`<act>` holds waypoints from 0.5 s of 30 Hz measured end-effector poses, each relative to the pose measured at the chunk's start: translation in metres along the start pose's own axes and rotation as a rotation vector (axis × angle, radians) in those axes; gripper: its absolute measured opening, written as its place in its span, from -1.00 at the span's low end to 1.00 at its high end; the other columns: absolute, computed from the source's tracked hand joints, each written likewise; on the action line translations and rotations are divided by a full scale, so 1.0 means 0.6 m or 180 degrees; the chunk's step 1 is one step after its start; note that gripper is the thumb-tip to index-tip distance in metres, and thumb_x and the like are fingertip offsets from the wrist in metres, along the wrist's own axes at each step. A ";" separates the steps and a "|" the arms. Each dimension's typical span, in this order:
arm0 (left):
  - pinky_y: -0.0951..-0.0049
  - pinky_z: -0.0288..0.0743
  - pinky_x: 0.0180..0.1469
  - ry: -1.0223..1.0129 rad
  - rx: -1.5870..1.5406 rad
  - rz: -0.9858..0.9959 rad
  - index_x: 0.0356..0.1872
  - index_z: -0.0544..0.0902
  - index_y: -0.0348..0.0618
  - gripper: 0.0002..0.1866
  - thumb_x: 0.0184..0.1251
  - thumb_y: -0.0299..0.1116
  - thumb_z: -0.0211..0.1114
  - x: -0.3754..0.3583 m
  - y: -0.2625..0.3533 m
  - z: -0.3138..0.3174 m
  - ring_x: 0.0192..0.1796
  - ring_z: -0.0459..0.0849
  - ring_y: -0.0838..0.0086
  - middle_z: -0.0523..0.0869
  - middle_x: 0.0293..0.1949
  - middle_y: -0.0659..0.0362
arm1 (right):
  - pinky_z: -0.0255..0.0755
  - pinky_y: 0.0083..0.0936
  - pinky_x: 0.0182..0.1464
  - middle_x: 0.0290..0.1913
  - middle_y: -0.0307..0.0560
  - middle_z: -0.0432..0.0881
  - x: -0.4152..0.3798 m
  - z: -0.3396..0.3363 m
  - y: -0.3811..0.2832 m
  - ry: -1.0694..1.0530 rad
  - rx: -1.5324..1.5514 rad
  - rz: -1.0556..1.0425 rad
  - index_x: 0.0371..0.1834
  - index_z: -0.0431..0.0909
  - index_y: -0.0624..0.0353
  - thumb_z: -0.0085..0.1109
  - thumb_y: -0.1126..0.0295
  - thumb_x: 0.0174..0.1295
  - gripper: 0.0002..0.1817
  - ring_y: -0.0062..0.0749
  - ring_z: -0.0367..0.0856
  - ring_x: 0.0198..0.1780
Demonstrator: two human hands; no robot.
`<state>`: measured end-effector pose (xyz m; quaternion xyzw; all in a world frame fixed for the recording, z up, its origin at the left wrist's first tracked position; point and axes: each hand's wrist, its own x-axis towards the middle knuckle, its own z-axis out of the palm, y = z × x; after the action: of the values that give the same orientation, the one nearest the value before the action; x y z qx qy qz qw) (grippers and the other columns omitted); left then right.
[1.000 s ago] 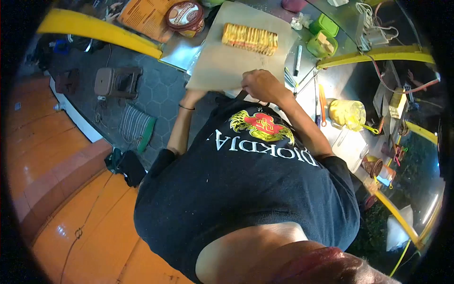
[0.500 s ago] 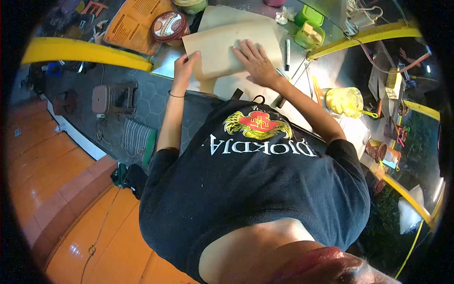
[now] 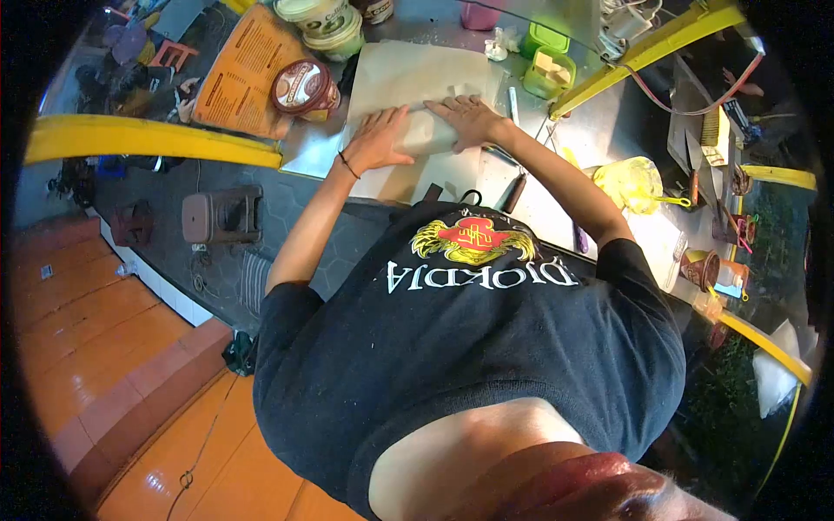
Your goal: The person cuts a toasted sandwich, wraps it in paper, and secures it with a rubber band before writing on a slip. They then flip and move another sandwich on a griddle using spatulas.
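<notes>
Sheets of pale brown paper (image 3: 424, 68) lie on the metal counter in front of me. A folded-over part of the paper (image 3: 427, 137) runs between my hands. My left hand (image 3: 380, 139), with a dark band at the wrist, lies on its left side with fingers stretched out. On the right side my right hand (image 3: 470, 122) rests with spread fingers pressing on the paper. Close to my right wrist are a white marker (image 3: 513, 106) and a dark-handled tool (image 3: 515, 193), whose far end is partly hidden by my forearm.
A brown-lidded tub (image 3: 304, 89), an orange menu sheet (image 3: 248, 78) and stacked pale green tubs (image 3: 330, 30) stand beyond the paper. At right are a green box (image 3: 549, 74) and a tub of yellow spread (image 3: 627, 182). Yellow frame bars (image 3: 156, 139) border the counter.
My left hand has let go of the paper's left edge and now lies flat on it. The raised sheet has come down towards me, folded over under both hands.
</notes>
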<state>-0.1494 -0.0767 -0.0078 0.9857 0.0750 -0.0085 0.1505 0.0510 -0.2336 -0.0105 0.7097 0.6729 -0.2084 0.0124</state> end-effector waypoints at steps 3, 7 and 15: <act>0.13 0.30 0.34 -0.0355 0.0074 -0.0129 0.41 0.19 -0.26 0.08 -0.11 0.04 0.54 0.006 -0.003 0.010 0.29 0.42 -0.07 0.46 0.24 -0.19 | 0.21 0.05 0.37 0.38 0.09 0.30 0.013 -0.016 0.011 -0.0439 0.0068 0.0046 0.55 -0.02 -0.08 0.56 0.09 -0.25 0.22 0.07 0.26 0.42; 0.16 0.33 0.31 -0.0640 -0.0459 -0.0123 0.33 0.29 -0.28 0.03 -0.15 0.04 0.56 0.010 -0.018 0.002 0.25 0.47 -0.03 0.51 0.19 -0.19 | 0.27 -0.15 0.35 0.31 0.13 0.37 0.032 -0.010 0.040 -0.0596 0.0405 -0.0230 0.50 0.09 0.00 0.56 0.03 -0.28 0.18 0.03 0.35 0.34; 0.18 0.41 0.25 -0.0772 -0.0909 -0.0312 0.25 0.42 -0.31 0.07 -0.25 0.26 0.55 -0.002 -0.029 0.000 0.20 0.55 0.02 0.58 0.12 -0.22 | 0.30 -0.14 0.30 0.19 0.17 0.48 -0.004 -0.008 0.056 -0.0624 0.0799 -0.0370 0.42 0.20 0.08 0.51 -0.09 -0.26 0.11 0.06 0.44 0.25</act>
<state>-0.1533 -0.0606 -0.0129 0.9413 0.1046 -0.1239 0.2961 0.0849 -0.2375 -0.0142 0.6417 0.6771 -0.3594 -0.0228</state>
